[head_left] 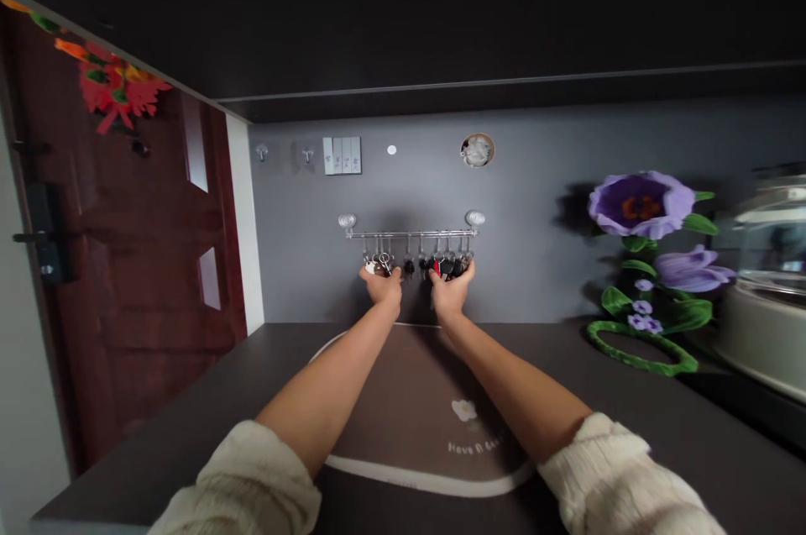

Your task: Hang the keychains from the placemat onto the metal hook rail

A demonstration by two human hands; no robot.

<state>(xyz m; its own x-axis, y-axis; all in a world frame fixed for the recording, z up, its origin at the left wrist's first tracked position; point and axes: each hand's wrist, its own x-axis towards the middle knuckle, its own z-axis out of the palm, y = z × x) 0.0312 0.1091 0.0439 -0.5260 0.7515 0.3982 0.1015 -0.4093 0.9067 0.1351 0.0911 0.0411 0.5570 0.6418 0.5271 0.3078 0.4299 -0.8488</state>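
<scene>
A metal rail [412, 234] with hooks is fixed to the grey wall by two round clear suction mounts. Several keys hang along it. My left hand [383, 290] is closed around the bunch of keys [379, 266] at the rail's left end; a white piece and a metal ring show between thumb and fingers. At the right end, my right hand [451, 293] is closed around another bunch of keys [446, 268], with black heads and a red piece. Between my hands, dark keys [409, 268] hang untouched. Both bunches still appear to be at the hooks; the palms hide parts of them.
Below lies a brown mat [403, 401] with a pale border on the dark counter [207, 426]. Purple plush flowers [642, 203] and a clear-topped appliance [768, 291] stand at right. A dark shelf [441, 23] overhangs. A switch panel [342, 155] and small hooks [307, 155] are on the wall.
</scene>
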